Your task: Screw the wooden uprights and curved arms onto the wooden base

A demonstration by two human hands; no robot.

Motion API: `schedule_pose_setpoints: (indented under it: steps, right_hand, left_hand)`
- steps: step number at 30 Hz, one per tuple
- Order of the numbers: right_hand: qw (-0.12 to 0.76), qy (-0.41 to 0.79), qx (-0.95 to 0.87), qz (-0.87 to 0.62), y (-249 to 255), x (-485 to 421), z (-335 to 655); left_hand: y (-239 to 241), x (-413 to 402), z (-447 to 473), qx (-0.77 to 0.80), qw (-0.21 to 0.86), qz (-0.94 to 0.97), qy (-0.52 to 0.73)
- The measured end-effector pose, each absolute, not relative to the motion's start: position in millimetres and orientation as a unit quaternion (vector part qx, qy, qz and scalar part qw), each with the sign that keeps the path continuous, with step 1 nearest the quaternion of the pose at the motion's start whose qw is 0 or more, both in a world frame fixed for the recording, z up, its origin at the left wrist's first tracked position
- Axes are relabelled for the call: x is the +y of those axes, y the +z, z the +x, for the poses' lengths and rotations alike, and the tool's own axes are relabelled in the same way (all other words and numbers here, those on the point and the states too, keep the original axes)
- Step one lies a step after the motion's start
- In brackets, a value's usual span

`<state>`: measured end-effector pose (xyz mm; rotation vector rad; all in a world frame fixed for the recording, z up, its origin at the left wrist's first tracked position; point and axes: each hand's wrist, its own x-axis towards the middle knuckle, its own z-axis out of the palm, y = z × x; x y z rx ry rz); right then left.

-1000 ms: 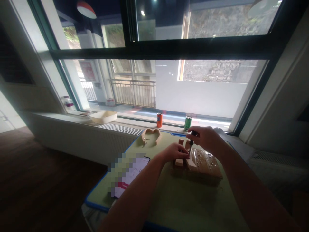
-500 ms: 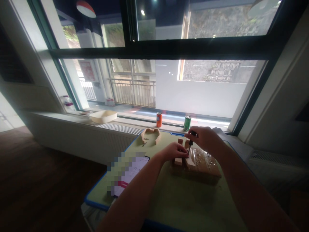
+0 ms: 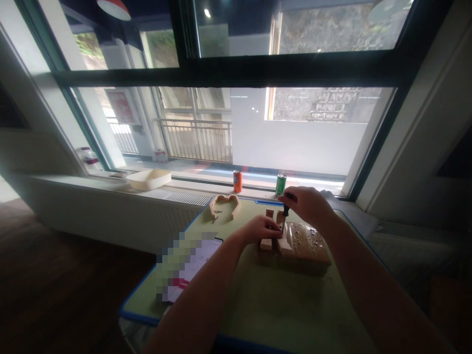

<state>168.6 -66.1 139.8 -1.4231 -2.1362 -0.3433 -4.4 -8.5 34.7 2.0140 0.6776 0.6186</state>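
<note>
My right hand (image 3: 308,202) is closed around the black handle of a screwdriver (image 3: 286,210), held nearly upright with its shaft pointing down. My left hand (image 3: 260,229) has its fingers closed at the screwdriver's tip, on a pale wooden piece (image 3: 284,246); whether a screw sits between the fingertips is too small to tell. That piece lies against the left part of a brown block wrapped in clear plastic (image 3: 308,243), dotted with small marks. Beside it, another wooden piece (image 3: 266,244) shows below my left fingers, and a small wooden block (image 3: 270,213) stands just behind them.
A curved wooden frame (image 3: 224,200) lies on the green table (image 3: 258,305), with small metal parts (image 3: 215,220) near it. A phone (image 3: 191,270) lies left of my forearm. Along the windowsill are an orange can (image 3: 237,181), a green can (image 3: 280,185) and a cream tray (image 3: 149,180).
The whole view has shifted, so everything sits slightly further left. Both hands keep their places at the wooden piece, and the screwdriver stays upright in my right hand.
</note>
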Motion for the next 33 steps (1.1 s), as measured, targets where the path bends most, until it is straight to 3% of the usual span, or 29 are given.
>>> schedule_pose_setpoints:
  steps: [7,16,23,27,33]
  right_hand:
    - [0.317,-0.108,-0.805,-0.489,145,-71,168]
    - [0.203,-0.168,-0.769,-0.583,153,-79,177]
    - [0.231,-0.091,-0.807,-0.536,156,-86,176]
    - [0.249,-0.129,-0.788,-0.548,155,-83,175]
    - [0.205,-0.14,-0.799,-0.548,155,-86,173]
  left_hand:
    - [39,-12,-5,0.28,0.455,0.807,0.251]
    - [39,-12,-4,0.29,0.445,0.81,0.248]
    - [40,-11,-4,0.283,0.45,0.81,0.247]
    - [38,-10,-4,0.283,0.442,0.816,0.242]
    - [39,-11,-5,0.293,0.443,0.812,0.24]
